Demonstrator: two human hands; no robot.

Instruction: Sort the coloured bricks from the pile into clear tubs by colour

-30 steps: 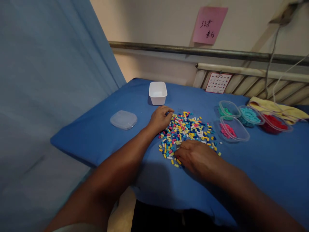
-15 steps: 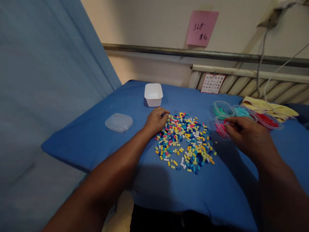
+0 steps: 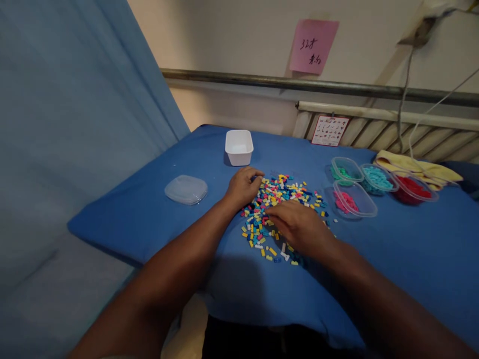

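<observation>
A heap of small coloured bricks (image 3: 284, 197) in yellow, blue, pink and white lies on the blue cloth-covered table (image 3: 157, 199). My left hand (image 3: 242, 187) rests at the heap's left edge, its fingers curled loosely against the bricks. My right hand (image 3: 299, 227) lies palm down over the heap's near middle, fingertips pressed among the bricks; what they pinch, if anything, is hidden. To the right stand clear tubs: one with pink bricks (image 3: 354, 199), one with green (image 3: 346, 169), one with turquoise (image 3: 377, 178), one with red (image 3: 415, 188).
A white empty tub (image 3: 239, 147) stands behind the heap. A clear lid (image 3: 186, 189) lies at the left. A yellow cloth (image 3: 415, 167) and cables are at the back right. A blue curtain hangs on the left; a pink note is on the wall.
My right hand went from the heap's near edge over to the pink tub, then came back onto the heap. My left hand has stayed at the heap's left edge.
</observation>
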